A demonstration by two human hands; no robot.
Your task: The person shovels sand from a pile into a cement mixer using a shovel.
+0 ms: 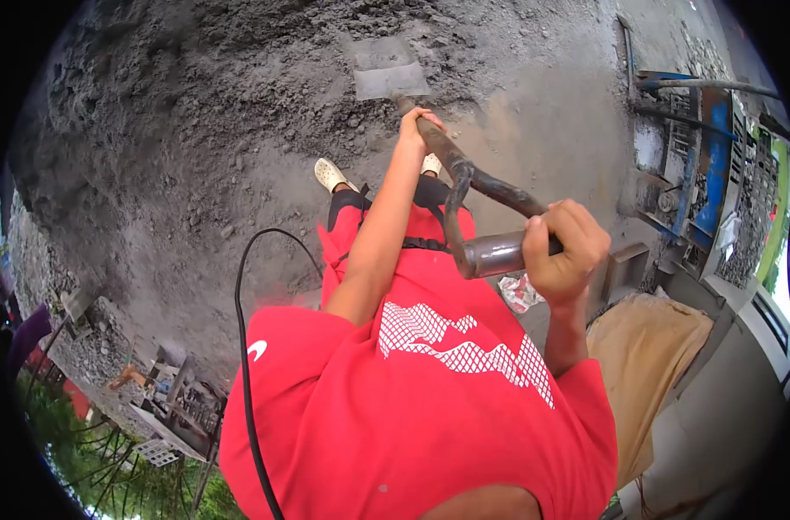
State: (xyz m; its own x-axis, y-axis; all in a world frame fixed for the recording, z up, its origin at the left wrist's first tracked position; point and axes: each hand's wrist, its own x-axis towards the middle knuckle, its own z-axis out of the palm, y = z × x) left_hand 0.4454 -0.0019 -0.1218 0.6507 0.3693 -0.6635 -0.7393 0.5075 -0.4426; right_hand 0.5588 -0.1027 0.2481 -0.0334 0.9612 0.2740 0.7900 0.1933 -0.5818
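A shovel (448, 159) with a D-shaped handle reaches away from my body toward the ground. My left hand (418, 126) is wrapped round its shaft, low down near the blade. The cross grip of the handle is in my right hand (570, 250), fingers closed around it. The flat, pale grey blade (393, 81) lies on or just above loose, damp-looking grey sandy material (265, 95); its far part looks dusted with the same material. Whether the blade's edge is sunk into it, I cannot tell.
My feet, in cream clogs (329, 174), stand at the near side of the loose material. At right are blue-and-grey machinery (715, 165) and a tan cloth (650, 355). A crumpled wrapper (520, 294) lies below the handle. A black cable (241, 347) hangs at left.
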